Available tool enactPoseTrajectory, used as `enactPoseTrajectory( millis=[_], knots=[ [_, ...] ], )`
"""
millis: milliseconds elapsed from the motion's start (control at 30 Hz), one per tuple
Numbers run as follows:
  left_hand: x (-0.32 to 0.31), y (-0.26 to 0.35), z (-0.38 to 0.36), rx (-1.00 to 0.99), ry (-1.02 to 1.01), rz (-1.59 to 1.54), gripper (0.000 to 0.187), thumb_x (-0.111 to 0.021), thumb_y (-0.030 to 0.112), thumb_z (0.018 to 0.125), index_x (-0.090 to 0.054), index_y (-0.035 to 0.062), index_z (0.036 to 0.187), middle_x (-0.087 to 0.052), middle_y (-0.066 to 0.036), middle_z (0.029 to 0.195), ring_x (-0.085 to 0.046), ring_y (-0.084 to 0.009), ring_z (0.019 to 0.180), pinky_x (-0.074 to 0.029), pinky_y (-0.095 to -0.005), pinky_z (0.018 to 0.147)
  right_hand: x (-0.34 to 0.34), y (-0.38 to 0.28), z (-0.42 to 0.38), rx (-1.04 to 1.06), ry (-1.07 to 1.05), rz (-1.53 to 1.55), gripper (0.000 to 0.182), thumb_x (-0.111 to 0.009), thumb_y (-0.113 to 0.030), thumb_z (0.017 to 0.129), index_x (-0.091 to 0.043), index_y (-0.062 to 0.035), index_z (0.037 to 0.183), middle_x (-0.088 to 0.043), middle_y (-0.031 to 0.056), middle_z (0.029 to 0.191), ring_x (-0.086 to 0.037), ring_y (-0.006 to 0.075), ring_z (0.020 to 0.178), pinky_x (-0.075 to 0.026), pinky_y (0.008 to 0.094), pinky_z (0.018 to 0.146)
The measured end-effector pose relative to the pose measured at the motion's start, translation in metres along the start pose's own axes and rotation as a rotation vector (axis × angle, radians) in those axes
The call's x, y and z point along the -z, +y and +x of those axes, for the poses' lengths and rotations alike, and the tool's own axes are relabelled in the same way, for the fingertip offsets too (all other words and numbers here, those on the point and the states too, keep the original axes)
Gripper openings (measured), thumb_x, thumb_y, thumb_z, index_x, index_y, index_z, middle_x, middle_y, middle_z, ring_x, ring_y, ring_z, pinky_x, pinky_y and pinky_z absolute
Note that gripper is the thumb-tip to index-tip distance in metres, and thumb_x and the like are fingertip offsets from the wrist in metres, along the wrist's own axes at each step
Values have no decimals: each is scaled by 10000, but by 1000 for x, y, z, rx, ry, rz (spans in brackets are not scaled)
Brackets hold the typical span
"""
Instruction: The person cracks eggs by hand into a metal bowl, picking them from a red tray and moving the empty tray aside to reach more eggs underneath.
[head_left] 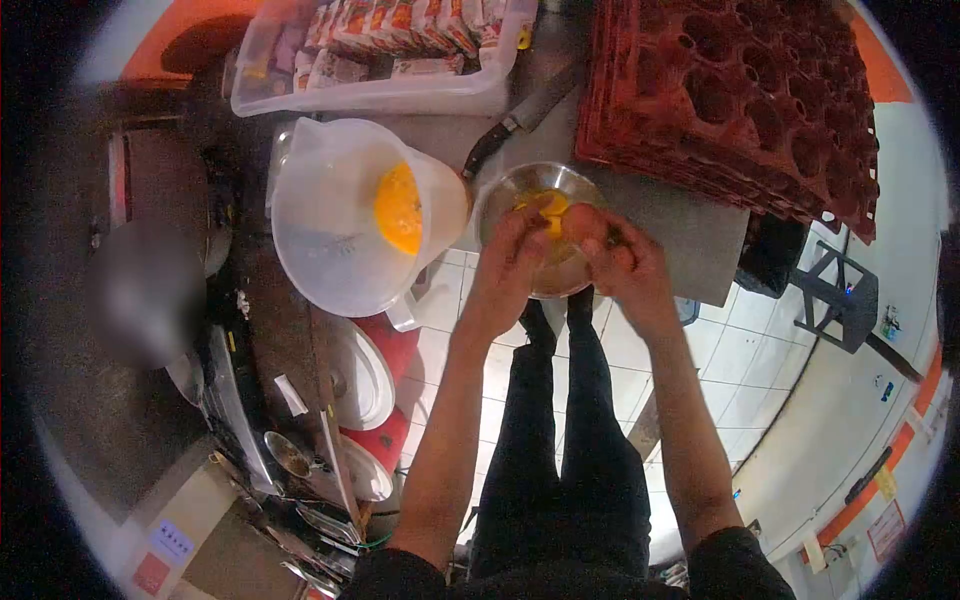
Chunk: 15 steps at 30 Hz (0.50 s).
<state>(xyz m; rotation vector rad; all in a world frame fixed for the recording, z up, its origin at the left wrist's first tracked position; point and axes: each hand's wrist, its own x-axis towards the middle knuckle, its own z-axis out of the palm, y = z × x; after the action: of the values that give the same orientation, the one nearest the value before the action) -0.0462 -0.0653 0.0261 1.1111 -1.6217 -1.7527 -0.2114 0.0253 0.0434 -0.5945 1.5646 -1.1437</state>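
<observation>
A steel bowl with yellow egg yolks in it stands at the counter's front edge. Over its left side is my left hand, its fingers curled around something brownish, perhaps a piece of eggshell. My right hand is over the bowl's right side, with its fingers closed on a brown egg. The two hands nearly meet above the yolks. Just left of the bowl, a large translucent pitcher holds yellow-orange egg, its handle toward me.
Behind the bowl lies a black-handled knife. Stacked red egg trays stand at the back right, and a plastic bin of packets at the back left. White plates are below the pitcher. A dark stool stands at right.
</observation>
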Motion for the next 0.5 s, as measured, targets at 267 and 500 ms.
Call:
enactPoseTrajectory(
  millis=[267,500],
  knots=[
    [10,28,13,-98,-147,369,484,-796,211,775,-635,37,1197,-678,-168,1126,-661,-260,1030,-506,-357,923,14,-19,18,-104,-181,5,399,-725,-234,890,-607,-26,1210,-663,116,1108,-627,132,950,-540,268,766],
    [13,16,17,-103,-72,385,476,-826,257,729,-663,16,1106,-718,-163,982,-701,-265,911,-544,-370,833,10,-21,21,138,-147,-365,548,-777,-358,801,-617,-11,1193,-669,160,1092,-654,245,1003,-513,365,888]
  ],
)
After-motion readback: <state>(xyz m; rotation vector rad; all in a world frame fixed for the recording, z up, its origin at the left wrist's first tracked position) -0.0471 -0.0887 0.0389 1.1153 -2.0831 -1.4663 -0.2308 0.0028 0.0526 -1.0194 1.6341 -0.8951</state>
